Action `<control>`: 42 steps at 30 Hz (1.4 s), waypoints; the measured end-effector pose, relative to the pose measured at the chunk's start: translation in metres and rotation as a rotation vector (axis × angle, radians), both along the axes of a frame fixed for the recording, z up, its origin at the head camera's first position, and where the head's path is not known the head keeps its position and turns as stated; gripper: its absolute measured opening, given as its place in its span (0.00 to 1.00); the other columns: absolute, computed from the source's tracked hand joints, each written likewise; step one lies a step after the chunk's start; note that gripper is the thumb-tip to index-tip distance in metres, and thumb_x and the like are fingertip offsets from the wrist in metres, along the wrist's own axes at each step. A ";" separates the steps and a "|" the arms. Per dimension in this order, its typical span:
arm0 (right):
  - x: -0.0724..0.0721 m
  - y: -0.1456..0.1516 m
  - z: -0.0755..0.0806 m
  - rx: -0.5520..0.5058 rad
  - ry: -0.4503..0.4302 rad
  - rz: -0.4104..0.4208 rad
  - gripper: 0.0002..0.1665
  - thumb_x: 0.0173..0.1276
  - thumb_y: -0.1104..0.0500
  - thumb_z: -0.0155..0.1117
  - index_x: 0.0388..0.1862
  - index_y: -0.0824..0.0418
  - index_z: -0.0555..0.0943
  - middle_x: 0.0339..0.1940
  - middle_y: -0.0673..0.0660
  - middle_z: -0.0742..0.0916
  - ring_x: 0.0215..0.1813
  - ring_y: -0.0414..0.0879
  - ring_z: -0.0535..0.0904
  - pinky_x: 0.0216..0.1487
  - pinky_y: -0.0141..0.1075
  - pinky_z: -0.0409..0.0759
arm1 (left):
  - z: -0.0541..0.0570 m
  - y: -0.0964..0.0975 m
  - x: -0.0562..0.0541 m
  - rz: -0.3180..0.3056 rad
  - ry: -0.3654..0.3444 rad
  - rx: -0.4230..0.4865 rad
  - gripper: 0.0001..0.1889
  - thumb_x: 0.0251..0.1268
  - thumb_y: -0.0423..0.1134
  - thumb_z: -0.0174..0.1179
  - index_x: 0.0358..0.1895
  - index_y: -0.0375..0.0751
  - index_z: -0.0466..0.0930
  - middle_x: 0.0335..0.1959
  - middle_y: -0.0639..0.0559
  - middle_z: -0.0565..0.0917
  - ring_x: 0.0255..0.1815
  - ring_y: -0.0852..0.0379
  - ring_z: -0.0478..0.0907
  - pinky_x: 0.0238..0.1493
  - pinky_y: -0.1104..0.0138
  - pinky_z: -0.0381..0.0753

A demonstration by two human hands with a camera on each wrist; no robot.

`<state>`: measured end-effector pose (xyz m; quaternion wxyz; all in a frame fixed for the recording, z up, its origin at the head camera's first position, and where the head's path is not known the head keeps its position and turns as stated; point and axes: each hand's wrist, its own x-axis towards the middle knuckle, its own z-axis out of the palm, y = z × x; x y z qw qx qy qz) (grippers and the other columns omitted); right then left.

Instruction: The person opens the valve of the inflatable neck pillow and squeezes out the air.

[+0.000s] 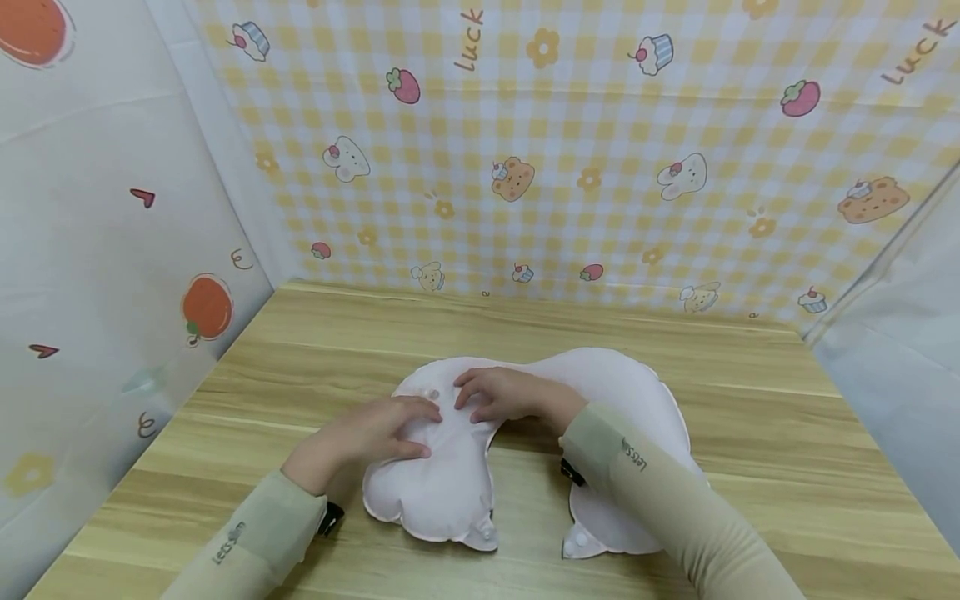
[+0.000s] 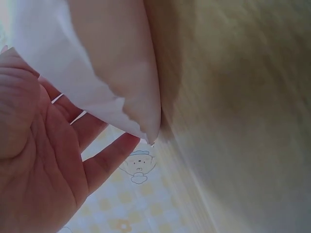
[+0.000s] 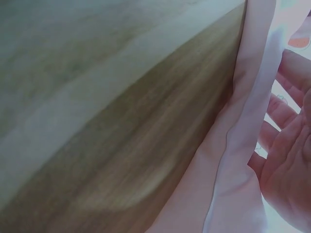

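Observation:
A pale pink, puffed-up U-shaped neck pillow point(image 1: 600, 379) lies flat on the table, its two ends toward me. My left hand point(image 1: 375, 429) rests on the outer side of its left lobe, fingers spread and slightly bent. From the other side, my right hand point(image 1: 510, 392) touches the same lobe near the inner curve, its arm crossing over the right lobe. Between the hands' far sides sits a small clear valve point(image 1: 431, 394). In the left wrist view the fingers lie along the pillow's seamed edge point(image 2: 116, 58); the right wrist view shows the inner seam point(image 3: 233, 141) beside the right fingers.
The wood-grain table point(image 1: 315, 333) spreads around the pillow. A yellow checked cloth point(image 1: 570, 125) with cartoon prints stands behind it, and a white printed cloth point(image 1: 112, 250) on the left. Each pillow end has a small tab point(image 1: 581, 543) with a round fastener.

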<state>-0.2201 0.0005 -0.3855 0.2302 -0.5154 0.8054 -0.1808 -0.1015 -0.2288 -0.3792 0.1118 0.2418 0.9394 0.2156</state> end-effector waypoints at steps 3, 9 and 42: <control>0.001 0.000 0.000 0.005 0.009 0.005 0.15 0.68 0.62 0.66 0.54 0.59 0.84 0.71 0.59 0.75 0.69 0.53 0.73 0.71 0.44 0.71 | -0.001 0.000 0.000 0.000 -0.004 0.010 0.22 0.64 0.46 0.67 0.59 0.40 0.79 0.66 0.39 0.77 0.69 0.40 0.73 0.67 0.46 0.72; 0.002 -0.002 -0.001 0.024 0.031 0.014 0.16 0.69 0.62 0.66 0.55 0.58 0.84 0.72 0.58 0.74 0.71 0.52 0.71 0.73 0.44 0.70 | -0.001 0.002 0.001 0.003 -0.024 0.026 0.22 0.64 0.45 0.67 0.58 0.38 0.79 0.66 0.38 0.76 0.69 0.39 0.72 0.68 0.46 0.71; 0.005 -0.001 -0.004 0.030 0.092 0.041 0.21 0.65 0.66 0.68 0.57 0.58 0.79 0.73 0.60 0.72 0.73 0.54 0.68 0.74 0.45 0.68 | -0.012 0.001 0.003 -0.004 0.093 -0.051 0.21 0.62 0.42 0.68 0.56 0.37 0.80 0.64 0.41 0.79 0.67 0.42 0.75 0.67 0.48 0.74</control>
